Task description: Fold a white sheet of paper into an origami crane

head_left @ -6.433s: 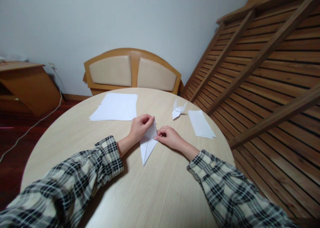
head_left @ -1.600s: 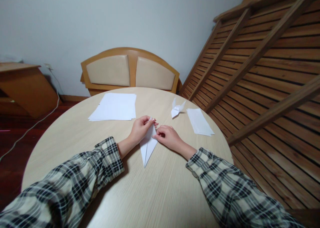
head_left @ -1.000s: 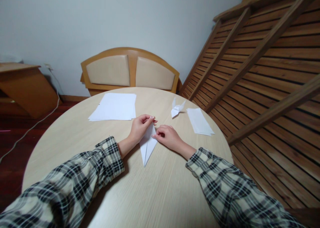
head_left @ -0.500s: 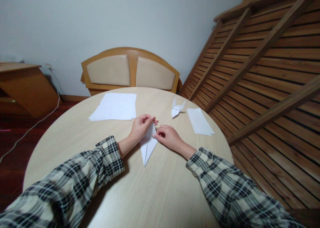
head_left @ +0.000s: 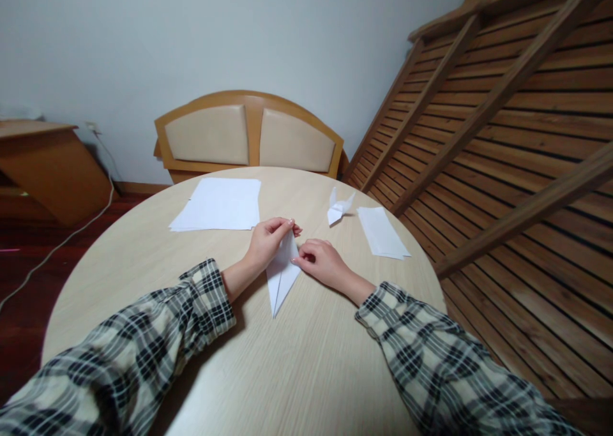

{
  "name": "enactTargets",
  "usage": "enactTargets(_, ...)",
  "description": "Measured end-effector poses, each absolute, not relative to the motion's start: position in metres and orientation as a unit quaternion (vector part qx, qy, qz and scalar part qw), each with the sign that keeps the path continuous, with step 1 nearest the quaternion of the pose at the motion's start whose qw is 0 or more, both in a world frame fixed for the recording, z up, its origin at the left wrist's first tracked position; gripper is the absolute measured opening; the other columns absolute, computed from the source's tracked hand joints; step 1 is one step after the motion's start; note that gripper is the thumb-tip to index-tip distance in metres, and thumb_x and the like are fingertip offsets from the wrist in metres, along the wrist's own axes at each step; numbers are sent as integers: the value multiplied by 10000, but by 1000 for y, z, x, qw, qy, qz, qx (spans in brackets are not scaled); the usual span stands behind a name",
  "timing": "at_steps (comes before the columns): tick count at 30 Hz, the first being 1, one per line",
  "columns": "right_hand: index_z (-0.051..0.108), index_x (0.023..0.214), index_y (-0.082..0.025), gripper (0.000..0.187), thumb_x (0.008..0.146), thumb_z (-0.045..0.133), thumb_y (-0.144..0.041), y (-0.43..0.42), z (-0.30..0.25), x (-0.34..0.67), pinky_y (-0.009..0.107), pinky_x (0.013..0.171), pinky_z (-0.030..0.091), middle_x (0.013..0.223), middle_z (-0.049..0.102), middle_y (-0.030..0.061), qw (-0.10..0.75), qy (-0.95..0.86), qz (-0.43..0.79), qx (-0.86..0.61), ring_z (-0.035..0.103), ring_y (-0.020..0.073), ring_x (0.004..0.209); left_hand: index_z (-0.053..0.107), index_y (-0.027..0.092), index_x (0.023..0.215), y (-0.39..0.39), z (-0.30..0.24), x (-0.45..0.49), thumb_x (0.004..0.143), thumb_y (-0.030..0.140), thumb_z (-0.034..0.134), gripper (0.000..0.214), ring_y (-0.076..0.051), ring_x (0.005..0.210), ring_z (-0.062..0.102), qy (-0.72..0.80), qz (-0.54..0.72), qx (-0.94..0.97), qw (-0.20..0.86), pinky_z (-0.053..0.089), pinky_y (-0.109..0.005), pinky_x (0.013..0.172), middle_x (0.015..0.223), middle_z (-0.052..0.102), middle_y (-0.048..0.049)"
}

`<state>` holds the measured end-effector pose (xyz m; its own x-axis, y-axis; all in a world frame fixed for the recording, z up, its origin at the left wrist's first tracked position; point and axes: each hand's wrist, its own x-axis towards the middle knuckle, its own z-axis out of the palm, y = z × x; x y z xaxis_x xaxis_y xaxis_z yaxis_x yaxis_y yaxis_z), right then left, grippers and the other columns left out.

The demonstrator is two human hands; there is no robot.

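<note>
A white folded paper, kite-shaped with a crease down its middle, lies on the round table with its long point toward me. My left hand pinches its far tip between thumb and fingers, hiding part of the upper left side. My right hand is closed at the paper's right edge, thumb and forefinger gripping the right corner. Beyond my right hand stands a folded paper crane, apart from both hands.
A stack of white sheets lies at the table's back left, and narrower paper strips lie near its right edge. The pale wooden table has a padded headboard behind it. Wooden slats lean on the right.
Both hands keep their hold on the folded paper. Its near point has shifted very slightly to the left; little else differs.
</note>
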<state>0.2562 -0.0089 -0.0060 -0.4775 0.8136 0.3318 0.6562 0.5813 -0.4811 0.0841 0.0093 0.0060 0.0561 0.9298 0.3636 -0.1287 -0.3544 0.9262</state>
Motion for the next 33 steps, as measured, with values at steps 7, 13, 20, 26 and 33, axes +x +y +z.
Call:
enactTargets(7,587,658,-177,247,859,729,-210,-8,-8,257,282,705,341,704,592,-20,267,-847,138,-438,533,131,704,741,159,722,8,8,85,810,470,704,325,-213,721,696,352,584,579,446,541,-329,675,772,761,-105)
enactTargets(13,581,644,-177,274,860,741,-232,-6,-9,258,273,680,344,689,575,-25,279,-846,160,-425,517,124,677,763,152,776,13,2,83,888,620,560,522,-222,724,709,371,567,541,498,539,-330,640,827,776,-146)
enactTargets(20,582,652,-178,274,867,740,-240,-6,-9,262,271,680,351,699,576,-22,283,-845,171,-420,519,125,684,645,192,590,19,-8,72,873,709,513,604,-153,510,515,411,532,606,425,356,-274,470,573,629,-47)
enactTargets(26,581,665,-183,264,877,724,-247,0,-12,274,269,682,364,705,573,-20,293,-843,186,-411,518,130,692,565,198,537,21,-10,60,878,582,596,515,-126,503,384,373,455,720,370,300,-256,475,513,449,21)
enactTargets(33,573,653,-187,277,889,705,-246,2,-12,275,266,671,365,694,561,-20,290,-847,189,-404,517,132,692,663,172,622,20,-12,58,800,404,714,297,-123,532,440,351,399,755,384,310,-242,484,582,544,4)
